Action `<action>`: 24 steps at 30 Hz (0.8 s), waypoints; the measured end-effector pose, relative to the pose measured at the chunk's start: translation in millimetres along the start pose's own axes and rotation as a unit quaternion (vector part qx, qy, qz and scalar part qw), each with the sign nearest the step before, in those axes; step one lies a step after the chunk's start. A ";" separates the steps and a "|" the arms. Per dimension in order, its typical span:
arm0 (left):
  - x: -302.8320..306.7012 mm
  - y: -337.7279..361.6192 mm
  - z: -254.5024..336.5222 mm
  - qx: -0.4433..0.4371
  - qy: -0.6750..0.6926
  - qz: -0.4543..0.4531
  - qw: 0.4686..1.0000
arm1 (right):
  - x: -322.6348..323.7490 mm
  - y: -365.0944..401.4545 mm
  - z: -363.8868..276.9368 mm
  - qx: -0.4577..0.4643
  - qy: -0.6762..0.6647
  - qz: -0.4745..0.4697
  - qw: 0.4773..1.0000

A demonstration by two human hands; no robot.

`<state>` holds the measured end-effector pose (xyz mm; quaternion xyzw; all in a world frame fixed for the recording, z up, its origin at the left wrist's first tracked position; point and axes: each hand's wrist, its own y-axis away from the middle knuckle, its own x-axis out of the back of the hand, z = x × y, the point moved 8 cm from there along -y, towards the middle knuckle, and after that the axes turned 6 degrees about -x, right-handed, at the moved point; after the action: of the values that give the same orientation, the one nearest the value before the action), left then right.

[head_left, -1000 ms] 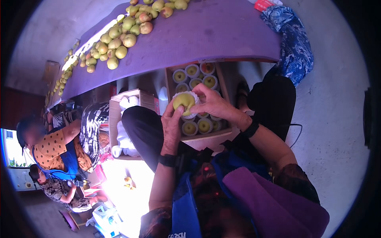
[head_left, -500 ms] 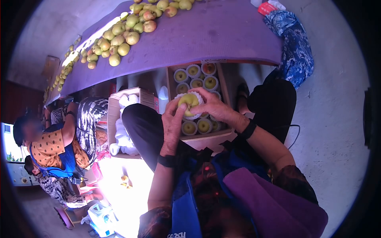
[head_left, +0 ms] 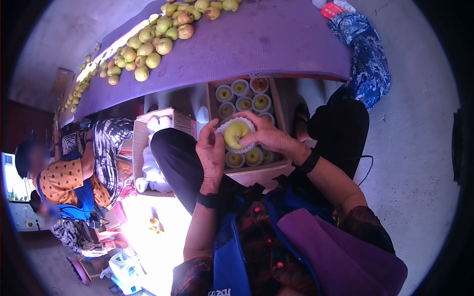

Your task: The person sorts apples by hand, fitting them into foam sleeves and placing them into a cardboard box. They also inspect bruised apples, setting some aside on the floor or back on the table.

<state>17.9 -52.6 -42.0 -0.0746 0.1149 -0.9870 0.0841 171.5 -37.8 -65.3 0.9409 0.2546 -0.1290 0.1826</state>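
A yellow-green apple (head_left: 237,133) in a white foam net is in my right hand (head_left: 269,136), with the thumb across its front and the fingers around its far side. My left hand (head_left: 211,157) is just left of the apple, fingers raised and apart, holding nothing. Both hands are over a box (head_left: 280,106) between my knees. Inside it sit several netted apples (head_left: 261,102) in rows; the hands and the held apple hide part of them.
Loose apples (head_left: 145,49) are heaped on the purple-covered table (head_left: 266,39) ahead. To my left stands a carton (head_left: 141,129) of white foam nets (head_left: 154,167). A person in an orange dotted top (head_left: 61,178) sits farther left. Blue patterned cloth (head_left: 368,59) hangs at the table's right end.
My left hand has let go of the apple and moved slightly left. The apple, now in my right hand alone, has shifted a little and shows more of its surface.
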 end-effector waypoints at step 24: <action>-11.6 23.2 -3.9 0.103 0.022 -0.069 0.992 | 6.1 5.7 10.1 0.037 0.041 -0.017 0.998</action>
<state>32.0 -71.9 -52.7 -0.0521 0.0093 -0.9984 0.0201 178.0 -43.9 -74.8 0.9471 0.2725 -0.1029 0.1347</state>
